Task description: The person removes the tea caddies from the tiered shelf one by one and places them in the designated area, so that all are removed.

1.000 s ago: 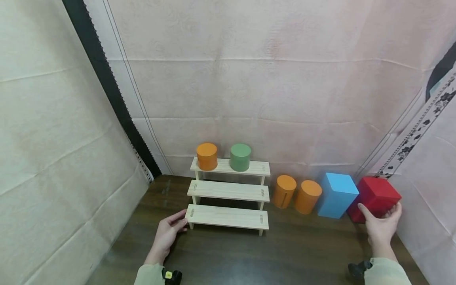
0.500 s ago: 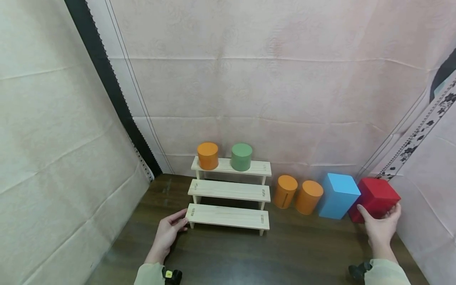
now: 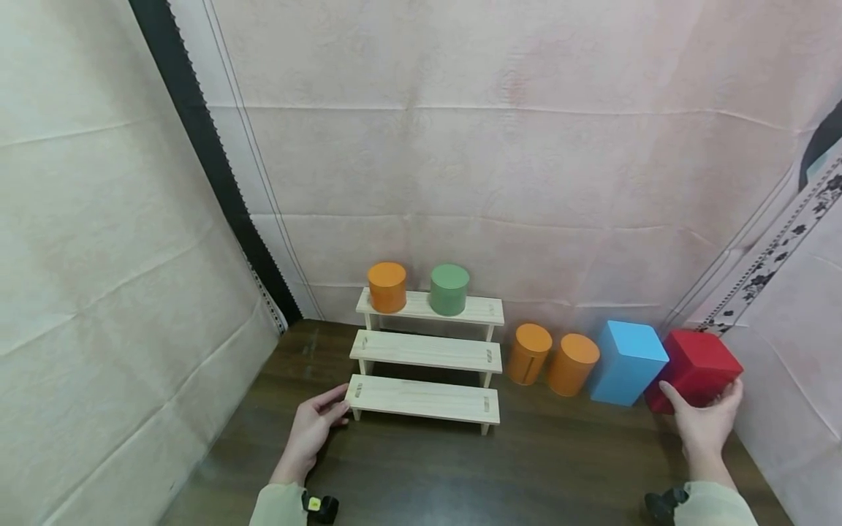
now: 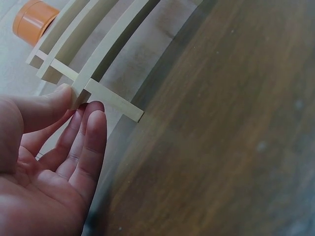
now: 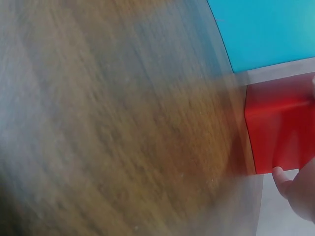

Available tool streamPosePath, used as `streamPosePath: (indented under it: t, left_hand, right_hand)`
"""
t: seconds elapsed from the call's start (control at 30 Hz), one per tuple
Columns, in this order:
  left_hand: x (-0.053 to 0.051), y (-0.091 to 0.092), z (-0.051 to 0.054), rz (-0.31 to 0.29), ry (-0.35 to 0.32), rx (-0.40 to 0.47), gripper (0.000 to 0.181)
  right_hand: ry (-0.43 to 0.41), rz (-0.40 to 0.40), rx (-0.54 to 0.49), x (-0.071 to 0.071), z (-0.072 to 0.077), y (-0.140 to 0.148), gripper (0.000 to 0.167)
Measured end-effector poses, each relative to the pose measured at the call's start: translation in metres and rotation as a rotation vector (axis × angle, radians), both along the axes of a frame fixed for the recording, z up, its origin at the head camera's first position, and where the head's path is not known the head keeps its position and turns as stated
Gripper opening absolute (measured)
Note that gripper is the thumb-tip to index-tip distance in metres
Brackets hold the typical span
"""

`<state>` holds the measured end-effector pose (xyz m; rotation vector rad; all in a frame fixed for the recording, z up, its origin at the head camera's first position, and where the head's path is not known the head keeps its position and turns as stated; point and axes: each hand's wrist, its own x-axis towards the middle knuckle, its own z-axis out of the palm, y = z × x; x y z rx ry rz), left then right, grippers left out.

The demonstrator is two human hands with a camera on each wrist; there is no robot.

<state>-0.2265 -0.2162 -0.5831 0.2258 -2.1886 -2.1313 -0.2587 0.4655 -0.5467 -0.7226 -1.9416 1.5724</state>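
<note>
A three-tier wooden shelf (image 3: 421,399) stands on the table. My left hand (image 3: 312,429) pinches the left end of its lowest step; in the left wrist view the thumb lies on top and fingertips (image 4: 96,115) are underneath. On the top tier sit an orange cylinder (image 3: 387,289) and a green cylinder (image 3: 449,291). At the far right my right hand (image 3: 705,424) holds a red block (image 3: 702,365), thumb on its near left side and fingers at its right. The right wrist view shows only part of this hand at the red block (image 5: 275,132).
Two more orange cylinders (image 3: 528,354) (image 3: 572,365) stand right of the shelf. A tall light-blue block (image 3: 625,361) stands between them and the red block. Pale cloth walls (image 3: 513,168) enclose the dark wooden table (image 3: 526,475) at the back and both sides.
The whole head view has shifted slightly, so everything sits a little further right. Both hands keep their places on the shelf and the red block.
</note>
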Motion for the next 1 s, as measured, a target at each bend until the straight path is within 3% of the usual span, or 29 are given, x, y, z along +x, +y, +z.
streamPosePath:
  t: [0.2,0.4,0.77,0.87,1.0]
  left_hand:
    - [-0.002,-0.001,0.001,0.003,-0.003,-0.004,0.040]
    - [-0.003,-0.002,0.002,0.000,-0.003,-0.009,0.040]
    - [-0.001,-0.001,0.001,-0.001,-0.004,0.008,0.040]
    - [-0.001,0.000,0.000,-0.006,-0.002,0.015,0.039]
    - [-0.001,-0.001,0.000,-0.009,-0.004,0.020,0.040]
  right_hand:
    - [-0.013,0.015,0.034,0.004,-0.002,-0.001,0.114]
    - [-0.087,0.005,0.068,0.009,-0.003,0.002,0.119]
    - [-0.166,-0.018,0.203,0.022,-0.005,-0.001,0.121]
    - [-0.157,-0.042,0.200,0.029,-0.003,-0.002,0.120]
    - [-0.068,-0.103,0.195,0.040,-0.005,-0.006,0.123]
